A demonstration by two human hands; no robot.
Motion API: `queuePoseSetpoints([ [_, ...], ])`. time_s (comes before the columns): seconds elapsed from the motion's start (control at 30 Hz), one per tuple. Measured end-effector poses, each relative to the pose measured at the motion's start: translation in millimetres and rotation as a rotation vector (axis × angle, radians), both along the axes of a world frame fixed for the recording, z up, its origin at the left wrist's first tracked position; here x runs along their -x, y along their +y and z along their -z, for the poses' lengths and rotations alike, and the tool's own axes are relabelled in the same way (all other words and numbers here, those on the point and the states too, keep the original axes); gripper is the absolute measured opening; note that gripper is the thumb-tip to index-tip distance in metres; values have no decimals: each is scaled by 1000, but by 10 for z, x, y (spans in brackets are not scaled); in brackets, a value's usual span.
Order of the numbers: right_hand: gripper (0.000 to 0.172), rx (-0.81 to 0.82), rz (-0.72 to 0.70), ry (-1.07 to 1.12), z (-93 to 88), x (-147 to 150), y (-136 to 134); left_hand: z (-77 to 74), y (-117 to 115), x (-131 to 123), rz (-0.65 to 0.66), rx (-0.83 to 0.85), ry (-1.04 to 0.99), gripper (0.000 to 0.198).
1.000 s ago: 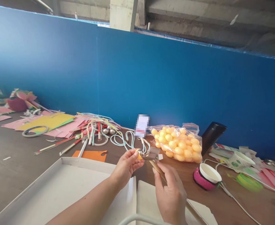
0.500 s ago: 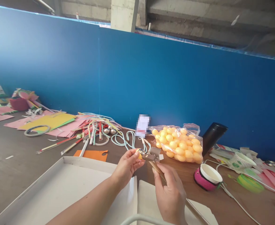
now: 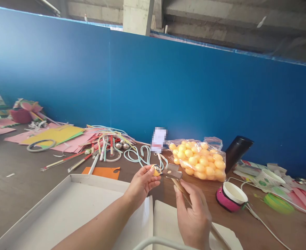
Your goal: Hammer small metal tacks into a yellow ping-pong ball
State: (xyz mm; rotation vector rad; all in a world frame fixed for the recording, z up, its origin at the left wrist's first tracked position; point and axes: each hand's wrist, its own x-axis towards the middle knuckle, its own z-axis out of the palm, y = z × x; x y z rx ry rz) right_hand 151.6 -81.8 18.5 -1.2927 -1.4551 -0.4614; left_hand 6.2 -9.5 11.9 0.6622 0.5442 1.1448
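While left hand (image 3: 141, 184) pinches yellow, silver-capped ball (image 3: 156, 170), right hand (image 3: 193, 217) grip clasps wooden-handled tool (image 3: 174, 173).

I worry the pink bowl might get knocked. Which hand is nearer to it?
Right. The right hand, gripping a stick, is just left of the pink bowl; the left hand, pinching a ball, is farther left, beyond the right.
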Motion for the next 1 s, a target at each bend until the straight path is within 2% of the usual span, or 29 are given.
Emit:
queuePoseSetpoints([
  [0.23, 21, 87, -8, -20, 27, 9, 4, -26, -14, 1, 12, -11, -15, 26],
  [0.37, 23, 30, -6, 1, 29, 8, 0, -19, -10, 2, -4, -9, -19, 26],
  [0.5, 23, 84, -1, -20, 40, 2, 3, -20, -14, -2, 7, -7, -19, 25],
  [0.83, 22, 41, -21, -8, 25, 25, -1, -43, -21, -15, -4, 9, -11, 24],
  [1.0, 21, 76, -27, -24, 23, 23, 2, -24, -18, -15, 6, 30, -42, 23],
])
